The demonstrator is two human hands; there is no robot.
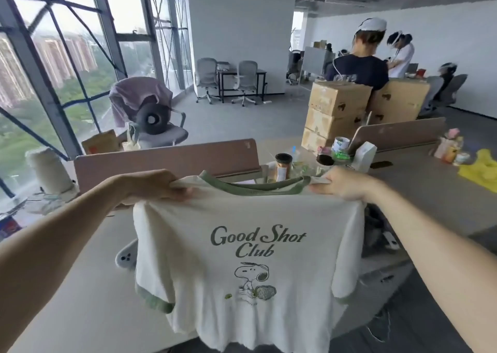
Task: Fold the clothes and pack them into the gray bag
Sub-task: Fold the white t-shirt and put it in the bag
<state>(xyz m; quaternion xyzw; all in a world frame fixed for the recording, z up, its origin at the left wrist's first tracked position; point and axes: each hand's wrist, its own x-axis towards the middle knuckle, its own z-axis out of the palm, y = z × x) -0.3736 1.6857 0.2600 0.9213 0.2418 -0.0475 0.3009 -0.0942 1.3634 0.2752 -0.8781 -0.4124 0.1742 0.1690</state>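
A white T-shirt (242, 218) with green collar and sleeve trim and the print "Good Shot Club" hangs in the air in front of me, print facing me. My left hand (158, 184) pinches its left shoulder and my right hand (347, 184) pinches its right shoulder, holding it up above the light table (88, 258). The shirt hangs flat with both short sleeves drooping at the sides. A dark grey fabric thing (376, 234) lies on the table behind the shirt's right edge, mostly hidden; I cannot tell whether it is the gray bag.
A pink divider panel (166, 159) stands across the table behind the shirt, with jars and cups (285, 164) beyond it. A yellow cloth (481, 172) lies far right. A small white device (126, 257) rests on the table left of the shirt. People and cardboard boxes (336, 110) are behind.
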